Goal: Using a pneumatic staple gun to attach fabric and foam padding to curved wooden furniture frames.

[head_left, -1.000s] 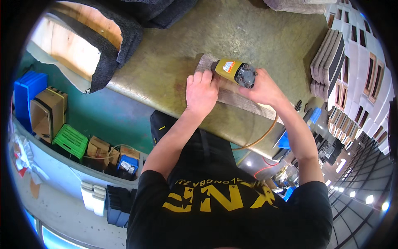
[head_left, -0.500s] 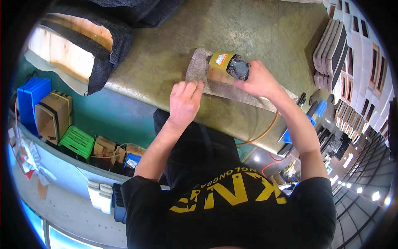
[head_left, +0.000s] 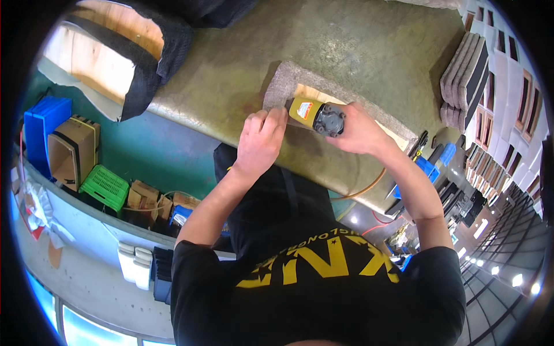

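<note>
Centrally, a yellow pneumatic stapler [head_left: 304,111] is gripped by the curled right hand [head_left: 359,131] over a wooden panel [head_left: 311,92] edged with grey fabric [head_left: 280,85], laid at upper centre. The left hand [head_left: 259,143] is half curled at the fabric's edge; whether any is pinched cannot be told.

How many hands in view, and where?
2. The left hand is at the left end of the fabric-edged panel; the right hand grips the yellow tool. Any farther off may be hidden.

Yellow power tool [head_left: 304,111] (dark-capped) over grey-fabric-edged wooden panel [head_left: 311,91].
</note>
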`<move>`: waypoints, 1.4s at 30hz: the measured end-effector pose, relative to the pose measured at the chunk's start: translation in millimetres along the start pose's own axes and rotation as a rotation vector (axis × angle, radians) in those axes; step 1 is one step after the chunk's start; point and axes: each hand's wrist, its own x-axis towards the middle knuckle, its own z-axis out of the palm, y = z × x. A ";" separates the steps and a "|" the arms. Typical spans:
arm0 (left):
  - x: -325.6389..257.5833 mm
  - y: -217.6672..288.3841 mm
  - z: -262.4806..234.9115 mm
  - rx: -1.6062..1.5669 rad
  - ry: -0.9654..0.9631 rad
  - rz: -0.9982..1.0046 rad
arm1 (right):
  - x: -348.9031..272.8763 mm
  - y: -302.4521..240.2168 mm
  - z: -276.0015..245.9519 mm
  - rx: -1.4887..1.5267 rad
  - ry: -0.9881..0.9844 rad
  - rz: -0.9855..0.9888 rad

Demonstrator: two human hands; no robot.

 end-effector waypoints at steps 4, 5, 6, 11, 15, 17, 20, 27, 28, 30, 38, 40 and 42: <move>-12.6 -0.6 -3.2 -0.041 0.021 0.000 | -3.6 0.0 7.1 0.065 0.036 -0.035; -15.8 -1.5 -2.7 -0.047 0.035 0.011 | -4.5 1.2 8.7 0.059 0.043 -0.044; -19.0 -2.4 -2.3 -0.049 0.030 0.021 | -6.4 2.3 10.9 0.068 0.015 -0.055; -28.5 -6.3 -2.6 -0.043 0.028 0.041 | -13.5 4.9 24.8 0.071 0.042 -0.047; -27.5 -12.5 -5.8 -0.166 0.009 0.051 | -15.7 4.9 25.5 0.105 0.062 -0.039; -26.6 -15.2 -5.7 -0.196 0.071 0.057 | -14.1 3.4 26.4 0.120 0.064 -0.077; -27.0 -16.8 -3.8 -0.293 0.108 0.019 | -7.4 -1.0 32.7 0.093 0.067 -0.099; -27.3 -18.2 -2.6 -0.348 0.117 0.002 | -8.2 -8.0 34.4 0.068 0.101 -0.056; -26.9 -18.6 -3.0 -0.355 0.135 -0.004 | -8.7 -8.4 33.8 0.093 0.091 -0.094; -25.9 -19.6 -3.6 -0.366 0.113 0.003 | -7.6 -8.9 34.1 0.037 0.119 -0.058; -21.5 -21.5 -9.6 -0.402 0.061 0.001 | -56.8 16.1 58.2 0.208 0.189 -0.007; -15.5 -22.4 -13.6 -0.419 0.051 0.045 | -92.4 33.8 74.3 0.456 0.291 0.076; -8.0 -21.4 -19.2 -0.316 -0.009 0.051 | -123.5 61.3 95.5 0.474 0.396 0.186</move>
